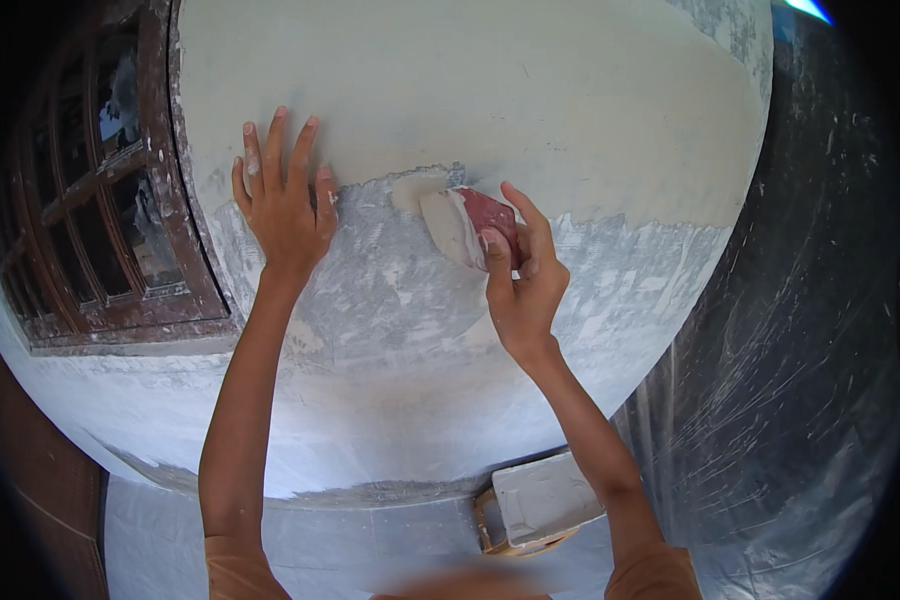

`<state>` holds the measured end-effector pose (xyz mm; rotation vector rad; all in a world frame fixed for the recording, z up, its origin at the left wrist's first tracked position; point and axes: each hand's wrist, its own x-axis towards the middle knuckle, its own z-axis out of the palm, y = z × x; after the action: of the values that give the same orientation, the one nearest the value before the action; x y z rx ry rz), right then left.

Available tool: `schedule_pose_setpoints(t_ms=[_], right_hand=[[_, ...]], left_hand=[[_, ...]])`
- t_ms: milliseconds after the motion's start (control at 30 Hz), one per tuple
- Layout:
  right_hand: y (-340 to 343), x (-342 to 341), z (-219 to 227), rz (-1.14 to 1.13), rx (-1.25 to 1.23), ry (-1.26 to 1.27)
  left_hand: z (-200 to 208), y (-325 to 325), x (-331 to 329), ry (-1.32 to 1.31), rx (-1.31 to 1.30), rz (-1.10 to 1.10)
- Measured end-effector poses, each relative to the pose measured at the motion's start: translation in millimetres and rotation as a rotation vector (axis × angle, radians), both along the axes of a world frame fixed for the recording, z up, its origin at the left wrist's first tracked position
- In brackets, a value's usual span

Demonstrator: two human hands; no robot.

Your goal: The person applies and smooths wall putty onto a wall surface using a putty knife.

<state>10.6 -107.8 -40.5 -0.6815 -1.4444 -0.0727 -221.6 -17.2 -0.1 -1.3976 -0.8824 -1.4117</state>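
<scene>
My right hand (523,280) grips a putty knife (462,225) with a red handle and a wide blade coated in pale filler. The blade lies flat against the wall (470,90), at the ragged line where smooth cream filler meets rough grey plaster (390,290). My left hand (282,200) presses flat on the wall to the left of the blade, fingers spread and pointing up, with white smears on them. It holds nothing. Both forearms reach up from the lower edge.
A dark brown wooden window frame (110,200) with small glass panes sits in the wall at the left. Below my right forearm a square board (542,495) loaded with grey filler lies on the floor. Clear plastic sheeting (800,400) hangs at the right.
</scene>
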Motion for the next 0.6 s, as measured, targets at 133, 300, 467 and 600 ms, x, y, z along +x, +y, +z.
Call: schedule_pose_setpoints(t_ms=[133, 300, 467, 600], right_hand=[[9, -12, 24, 0.042, -0.173, 0.017], [22, 9, 34, -0.092, 0.049, 0.072], [25, -9, 32, 0.042, -0.013, 0.091], [29, -3, 31, -0.028, 0.060, 0.065]], left_hand=[[-4, 9, -2, -0.005, 0.040, -0.017], [-3, 5, -2, 0.002, 0.063, -0.008], [-5, 10, -2, -0.004, 0.074, -0.023], [-5, 8, -4, -0.013, 0.086, -0.020]])
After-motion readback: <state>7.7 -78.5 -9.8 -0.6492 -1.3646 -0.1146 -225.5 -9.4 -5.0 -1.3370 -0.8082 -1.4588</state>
